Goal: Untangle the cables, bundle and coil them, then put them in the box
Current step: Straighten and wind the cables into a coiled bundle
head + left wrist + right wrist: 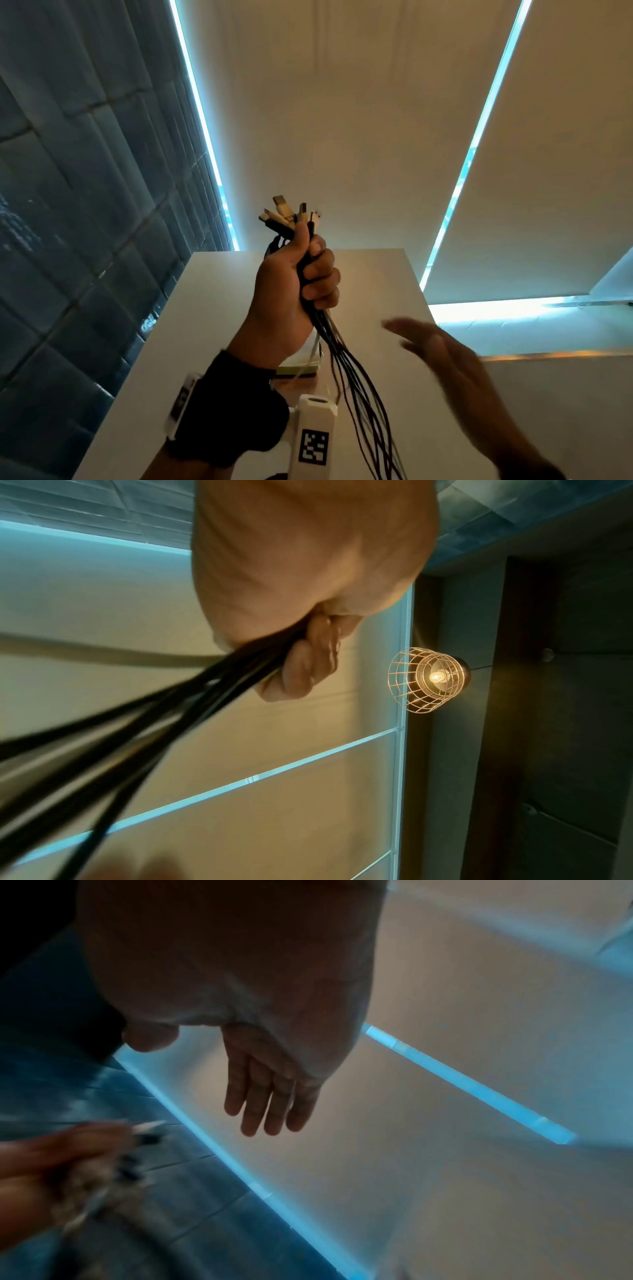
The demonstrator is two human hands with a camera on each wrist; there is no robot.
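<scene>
My left hand [301, 274] is raised in the middle of the head view and grips a bunch of cables [356, 383] just below their plugs [291, 214], which stick up above the fist. The cables, mostly black with a few pale ones, hang down to the bottom edge. In the left wrist view the curled fingers [304, 666] hold the black cables [143, 729]. My right hand [445, 353] hovers blurred to the right of the cables, fingers straight and empty; its straight fingers [270, 1104] show in the right wrist view. A pale box [301, 363] peeks out behind my left wrist.
A white table [383, 284] lies under both hands. Dark tiled wall [85, 205] stands on the left, pale roller blinds [342, 120] with bright gaps behind. A caged lamp [428, 679] glows in the left wrist view.
</scene>
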